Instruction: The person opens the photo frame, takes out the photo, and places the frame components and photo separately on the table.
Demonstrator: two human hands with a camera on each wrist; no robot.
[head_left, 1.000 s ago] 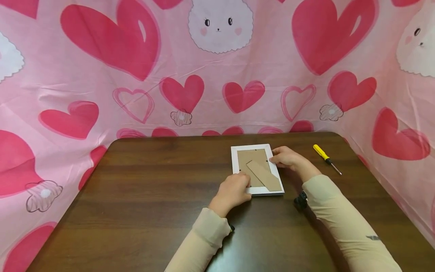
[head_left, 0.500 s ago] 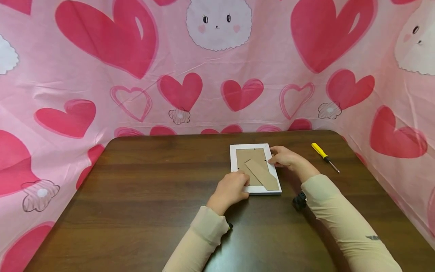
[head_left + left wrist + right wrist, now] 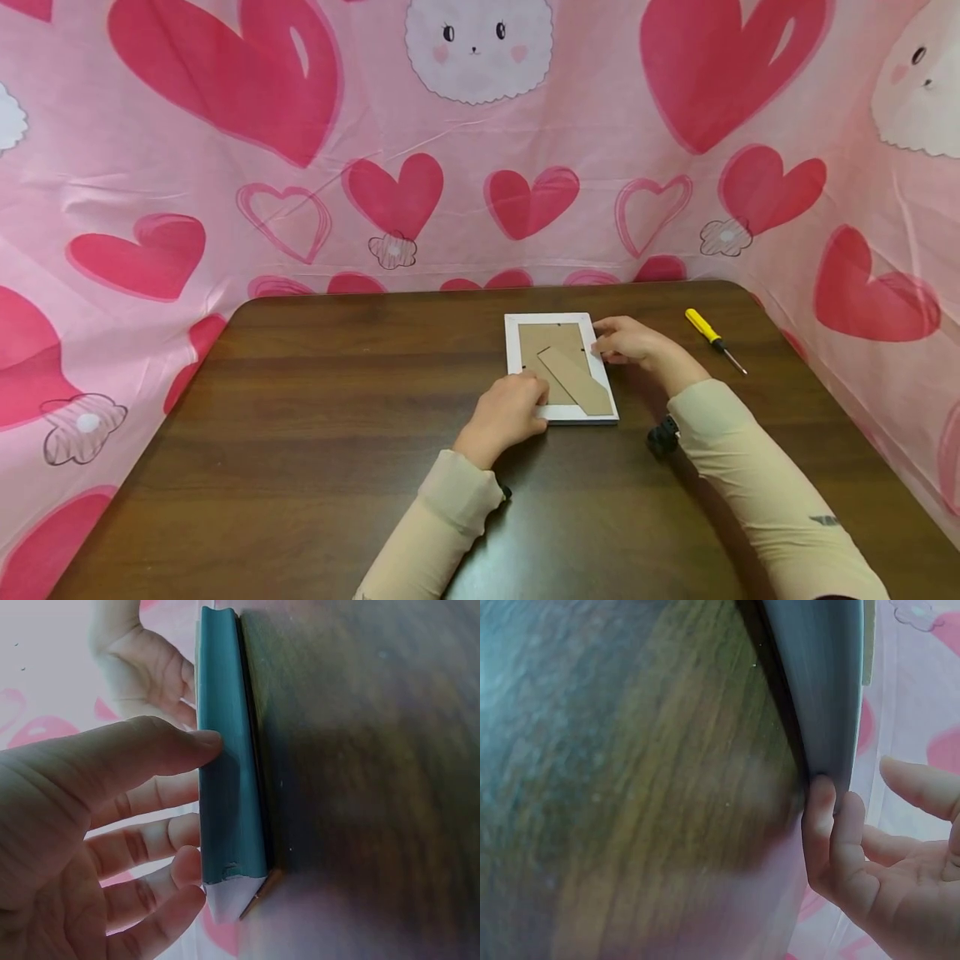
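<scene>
A white picture frame [image 3: 513,343] lies face down on the table, its brown backing board [image 3: 551,337] and slanted stand flap [image 3: 579,382] uppermost. My left hand [image 3: 504,410] grips its near left corner. In the left wrist view the thumb presses the frame's near edge [image 3: 232,795], with the other fingers beyond it. At the frame's right side is my right hand [image 3: 636,343]. Its bent fingertips touch the side edge [image 3: 817,690] in the right wrist view, while the thumb there stands apart from that edge. The frame's front is hidden.
A yellow-handled screwdriver [image 3: 707,330] lies to the right of the right hand, tip toward the near right. The brown wooden table [image 3: 315,433] ends at a pink curtain [image 3: 457,208] printed with hearts, behind and at both sides.
The head view tilts slightly, so everything shifts a little up and left. Both hands and the picture frame keep nearly the same places relative to one another.
</scene>
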